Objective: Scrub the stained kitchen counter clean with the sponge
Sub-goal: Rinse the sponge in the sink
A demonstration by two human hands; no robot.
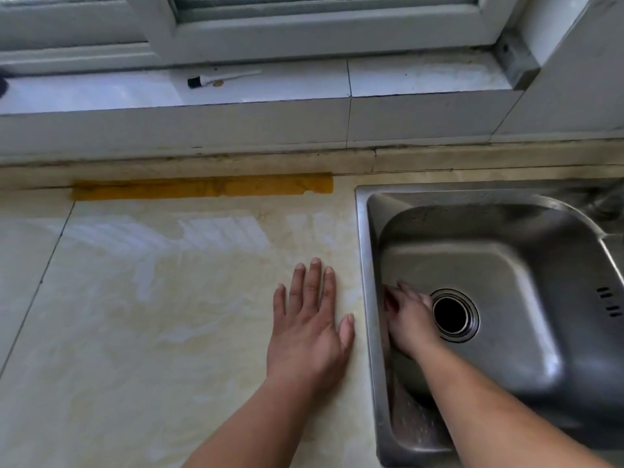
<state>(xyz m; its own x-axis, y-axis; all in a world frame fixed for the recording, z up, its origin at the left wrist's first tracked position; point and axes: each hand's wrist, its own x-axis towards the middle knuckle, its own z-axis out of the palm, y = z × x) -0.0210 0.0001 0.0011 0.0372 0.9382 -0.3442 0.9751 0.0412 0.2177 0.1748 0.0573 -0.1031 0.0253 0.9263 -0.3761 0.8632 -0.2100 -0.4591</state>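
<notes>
Left hand was laid flat, fingers spread, on the stained bench just beside the sink. Right hand was lowered inside the sink near the drain; its grip couldn't be told, something reddish at the fingertips. Sponge not identified.

1. The pale cream, marble-patterned stone counter looks smooth and glossy, with whitish sheen and yellowish staining.
2. The rectangular stainless-steel sink is brushed metal, dull-shiny and streaked.
3. Its round metal drain ring gleams brighter.
4. The strip of amber-yellow tape looks thin and slightly glossy.
5. The white tiled sill is glazed and shiny.
6. The small white-handled brush looks plastic, with black bristles.
</notes>
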